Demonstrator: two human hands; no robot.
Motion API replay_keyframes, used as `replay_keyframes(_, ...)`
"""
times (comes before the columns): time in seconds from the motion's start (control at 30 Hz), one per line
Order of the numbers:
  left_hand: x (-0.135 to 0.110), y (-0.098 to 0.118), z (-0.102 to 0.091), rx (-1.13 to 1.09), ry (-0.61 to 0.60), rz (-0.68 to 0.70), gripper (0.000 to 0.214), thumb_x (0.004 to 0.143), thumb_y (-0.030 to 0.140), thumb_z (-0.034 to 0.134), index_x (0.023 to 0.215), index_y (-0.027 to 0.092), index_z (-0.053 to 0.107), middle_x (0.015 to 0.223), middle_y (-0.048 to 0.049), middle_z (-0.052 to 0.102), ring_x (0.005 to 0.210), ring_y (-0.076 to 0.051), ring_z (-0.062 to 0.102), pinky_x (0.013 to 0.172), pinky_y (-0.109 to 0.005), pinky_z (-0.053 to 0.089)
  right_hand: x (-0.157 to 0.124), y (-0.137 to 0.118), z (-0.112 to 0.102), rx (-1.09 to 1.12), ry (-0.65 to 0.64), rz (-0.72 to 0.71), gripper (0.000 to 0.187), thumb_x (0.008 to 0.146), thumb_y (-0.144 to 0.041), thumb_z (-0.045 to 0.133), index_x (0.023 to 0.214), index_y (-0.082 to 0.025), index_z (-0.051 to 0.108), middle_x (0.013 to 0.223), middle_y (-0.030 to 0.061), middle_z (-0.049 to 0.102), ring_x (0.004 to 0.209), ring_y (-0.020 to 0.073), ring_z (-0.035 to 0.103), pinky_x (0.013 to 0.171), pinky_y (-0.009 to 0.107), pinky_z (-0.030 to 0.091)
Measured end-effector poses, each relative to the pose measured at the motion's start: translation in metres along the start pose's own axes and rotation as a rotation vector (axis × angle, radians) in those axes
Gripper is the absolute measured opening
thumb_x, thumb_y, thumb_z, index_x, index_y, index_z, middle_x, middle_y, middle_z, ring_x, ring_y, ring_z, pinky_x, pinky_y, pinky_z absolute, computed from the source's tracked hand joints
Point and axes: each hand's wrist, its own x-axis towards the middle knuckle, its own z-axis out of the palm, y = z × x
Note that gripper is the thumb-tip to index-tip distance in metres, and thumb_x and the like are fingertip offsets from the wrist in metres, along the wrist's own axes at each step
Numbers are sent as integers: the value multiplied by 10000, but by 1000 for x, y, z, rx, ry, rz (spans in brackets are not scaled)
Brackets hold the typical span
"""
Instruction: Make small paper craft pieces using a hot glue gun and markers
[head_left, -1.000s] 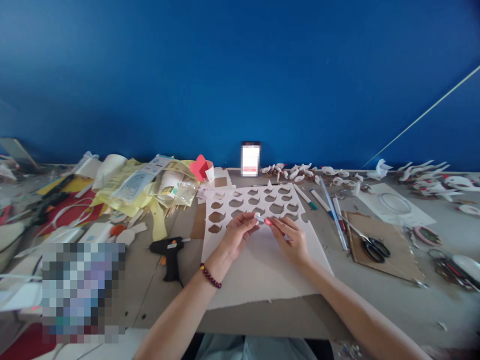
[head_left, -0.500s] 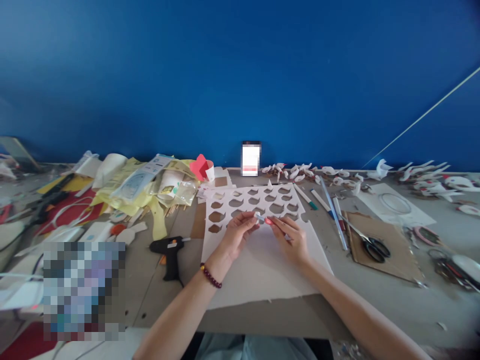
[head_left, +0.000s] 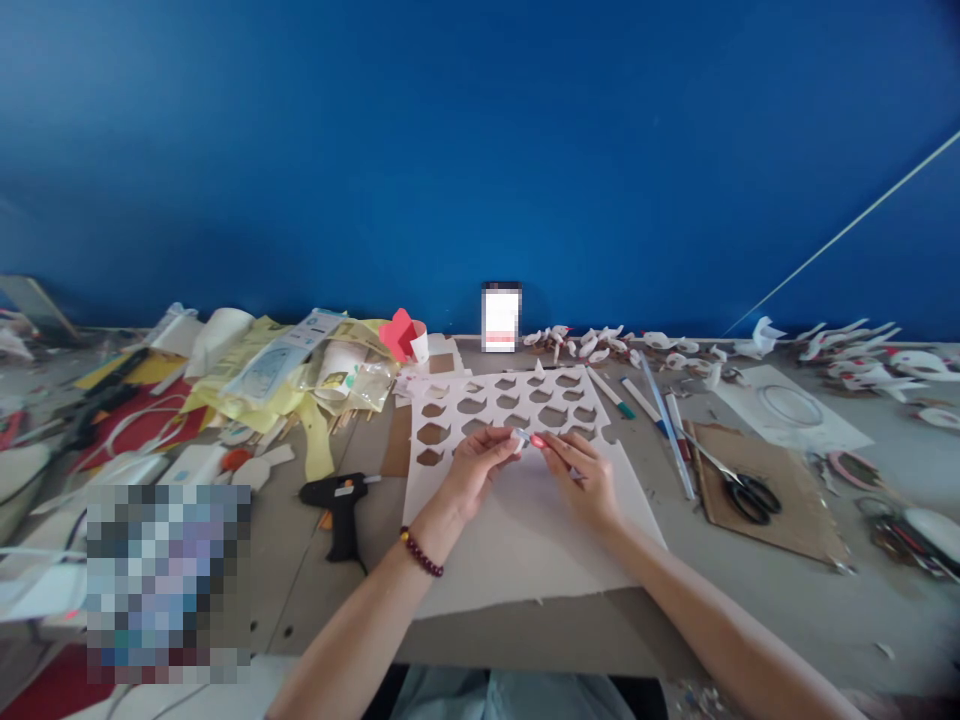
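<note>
Both my hands meet over a white foam sheet (head_left: 525, 540) that has several round holes cut in its far half. My left hand (head_left: 474, 470) pinches a small white piece (head_left: 517, 436) between thumb and fingers. My right hand (head_left: 581, 478) pinches the same small piece from the right, where a red bit (head_left: 538, 441) shows at the fingertips. A dark red bead bracelet (head_left: 420, 551) sits on my left wrist. The piece is too small to make out further.
A black glue gun (head_left: 341, 503) lies left of the sheet. Scissors (head_left: 739, 487) rest on brown cardboard (head_left: 765, 490) at right, beside pens (head_left: 660, 415). White cut-out figures (head_left: 675, 350) line the back edge. Yellow packets (head_left: 292, 375) and clutter fill the left. A phone (head_left: 501, 316) leans on the blue wall.
Almost nothing has changed; both hands stay pinched on the small piece, with only slight finger movement.
</note>
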Motion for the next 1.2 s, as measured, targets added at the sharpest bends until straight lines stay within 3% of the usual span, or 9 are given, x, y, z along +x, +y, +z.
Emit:
replay_keyframes(0.17, -3, -3, 4, 103, -65, -10, 283, 529, 266, 831, 748, 156, 687, 689, 0, 670, 629, -88, 581, 691, -232, 455, 2, 5, 1, -2, 54, 42, 242, 891, -279, 505, 1016, -200, 697, 786, 52, 624, 652, 138, 574, 567, 247, 447)
replay_keyframes(0.4, 3, -1, -4, 119, 26, 110, 252, 592, 261, 785, 808, 195, 672, 760, 15, 654, 681, -91, 581, 667, -225, 438, 2, 3, -2, 1, 54, 64, 236, 899, -289, 495, 994, -185, 684, 790, 56, 616, 674, 146, 562, 582, 255, 441)
replay_keyframes(0.57, 3, 0, -5, 36, 24, 72, 309, 581, 263, 791, 856, 188, 671, 767, 10, 652, 698, -110, 602, 693, -247, 460, 1, 0, -1, 29, -3, 34, 239, 899, -278, 496, 1017, -200, 687, 803, 51, 625, 659, 135, 558, 562, 245, 437)
replay_keyframes(1.2, -1, 3, -6, -89, -26, -30, 338, 575, 225, 808, 888, 168, 694, 719, 0, 671, 666, -100, 618, 718, -238, 491, 0, 0, 2, 28, -2, -28, 222, 893, -262, 510, 998, -202, 695, 807, 61, 634, 667, 134, 570, 566, 243, 465)
